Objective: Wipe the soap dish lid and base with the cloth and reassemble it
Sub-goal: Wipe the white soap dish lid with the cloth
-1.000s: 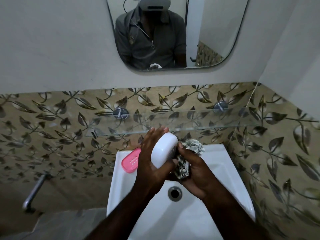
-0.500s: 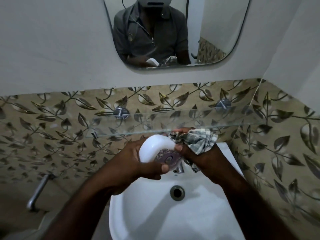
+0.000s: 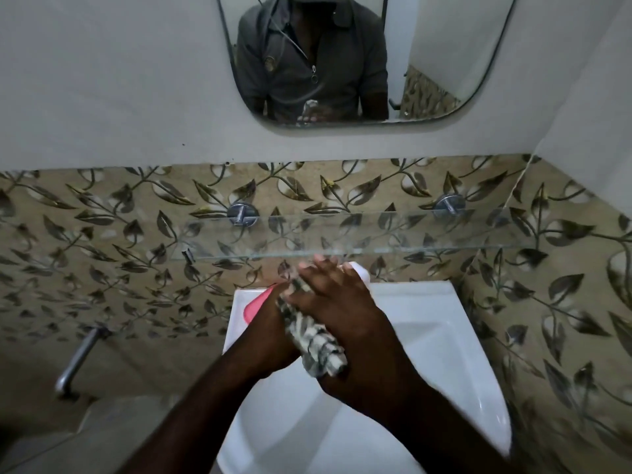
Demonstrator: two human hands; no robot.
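My two hands meet over the back of the white sink. My right hand lies on top with its fingers stretched out, pressing the checked cloth against the white soap dish lid. Only a corner of the lid shows past my fingertips. My left hand is underneath and seems to hold the lid, but its grip is hidden. The pink soap dish base lies on the sink's back left rim, partly behind my left hand.
A glass shelf on two metal pegs runs along the tiled wall just above my hands. A mirror hangs higher up. A metal pipe sticks out at the lower left. A side wall stands close on the right.
My right hand has moved over the lid with the cloth and now covers it. The lid's inside, which faced me before, is hidden. Both hands have shifted slightly toward the shelf.
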